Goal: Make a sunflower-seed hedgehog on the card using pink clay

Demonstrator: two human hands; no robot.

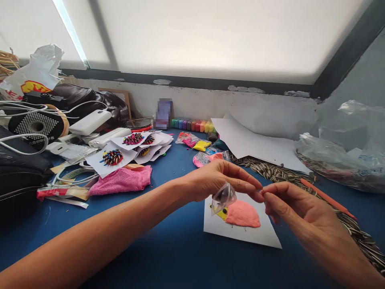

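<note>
My left hand point(221, 178) is closed with a small clear plastic bag point(225, 196) hanging from it; something dark shows inside the bag. Its thumb and fingertips meet those of my right hand point(303, 212), which is closed in a pinch. Whatever lies between the fingertips is too small to name. Below both hands, a white paper card point(219, 230) rests on the blue table. On it sits a flat animal shape with a salmon-pink clay body point(243, 214), a yellow clay head point(222, 214) partly behind the bag, a black eye and thin legs.
Striped sunflower seeds point(270, 170) spread along the right, with an orange stick point(327, 198) on them. White paper sheets point(255, 140) and clay packets point(201, 145) lie behind. To the left are finished cards point(99, 162), a pink cloth point(123, 180), white cables and a power bank point(90, 122).
</note>
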